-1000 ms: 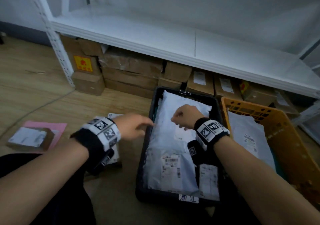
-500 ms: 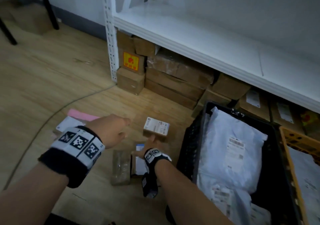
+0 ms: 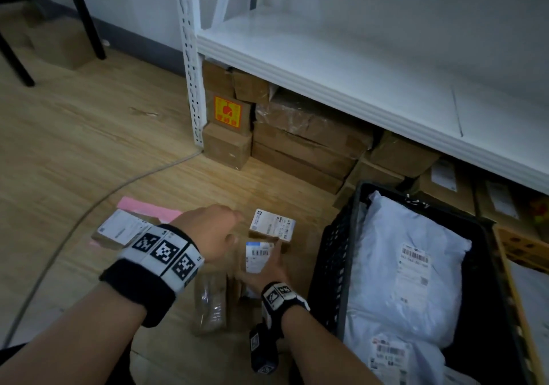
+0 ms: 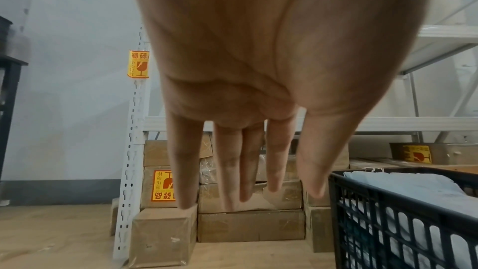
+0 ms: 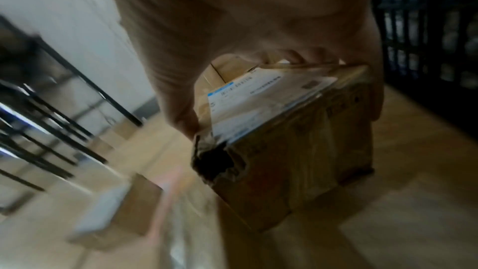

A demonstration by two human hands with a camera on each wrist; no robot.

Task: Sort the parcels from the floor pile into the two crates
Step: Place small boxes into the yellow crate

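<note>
Several small cardboard parcels lie on the wooden floor left of the black crate (image 3: 334,254). My right hand (image 3: 263,271) grips a brown box with a blue-edged label (image 3: 257,254). In the right wrist view my thumb and fingers clasp opposite sides of that box (image 5: 284,146), which has a torn corner. My left hand (image 3: 218,230) hovers over the pile, holding nothing, with its fingers (image 4: 248,171) straight. Beyond lies a white-labelled box (image 3: 272,226). A taped box (image 3: 209,304) lies nearer me. White poly bags (image 3: 410,266) fill the black crate. The orange crate (image 3: 518,246) shows at the right edge.
A labelled box (image 3: 120,228) sits on a pink mailer (image 3: 148,206) to the left. Stacked cartons (image 3: 297,144) fill the space under the white shelf (image 3: 326,67). A grey cable (image 3: 89,209) crosses the floor. Black furniture legs (image 3: 86,16) stand at the far left.
My view has swung left from the crates to the floor pile. My right hand left the black crate and took hold of the blue-labelled box. My left hand moved over the pile.
</note>
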